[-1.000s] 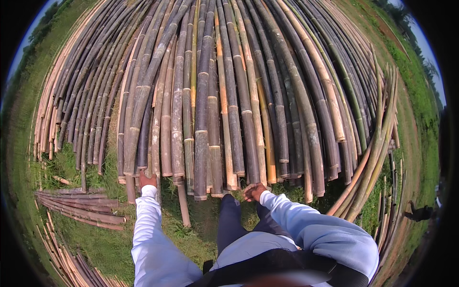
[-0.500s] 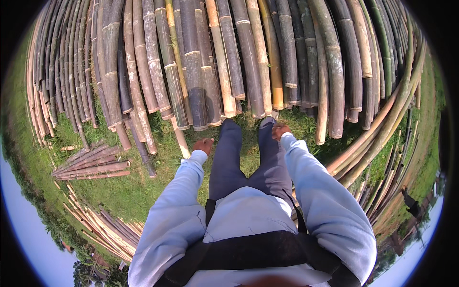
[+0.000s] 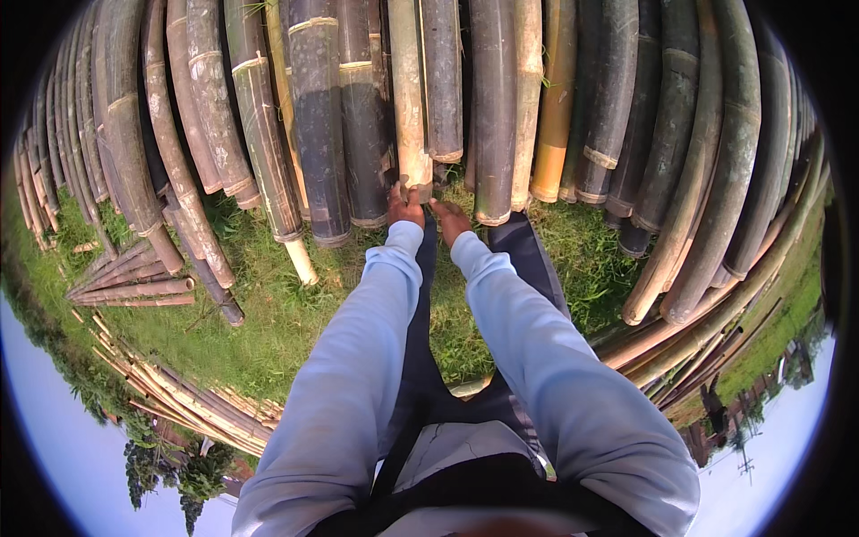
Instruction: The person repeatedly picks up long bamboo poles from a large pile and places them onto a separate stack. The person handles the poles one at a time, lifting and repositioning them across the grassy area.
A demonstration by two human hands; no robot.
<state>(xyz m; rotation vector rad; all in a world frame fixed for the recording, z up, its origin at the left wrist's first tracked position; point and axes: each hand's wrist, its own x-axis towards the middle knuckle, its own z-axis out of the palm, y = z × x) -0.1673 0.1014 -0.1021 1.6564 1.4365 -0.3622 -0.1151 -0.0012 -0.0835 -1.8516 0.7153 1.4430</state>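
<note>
I am bent far forward over a big stack of long bamboo poles [image 3: 322, 116] lying on grass. Both arms, in light blue sleeves, reach down to the pole ends. My left hand [image 3: 404, 208] is at the cut end of a yellowish pole [image 3: 408, 98], fingers wrapped on its lower end. Just to its right, my right hand [image 3: 448, 221] is under the same end, fingers curled; its grip is partly hidden. Dark trouser legs show between my arms.
Grass [image 3: 268, 313] covers the ground under me. A smaller bundle of thin poles [image 3: 134, 288] lies at left, more poles [image 3: 197, 407] run along lower left, and slanting poles [image 3: 716, 268] lie at right. Trees and sky bend around the lower rim.
I have bent further down and my head has tipped forward. Both hands moved from wide apart on separate poles to close together at one yellowish pole's end.
</note>
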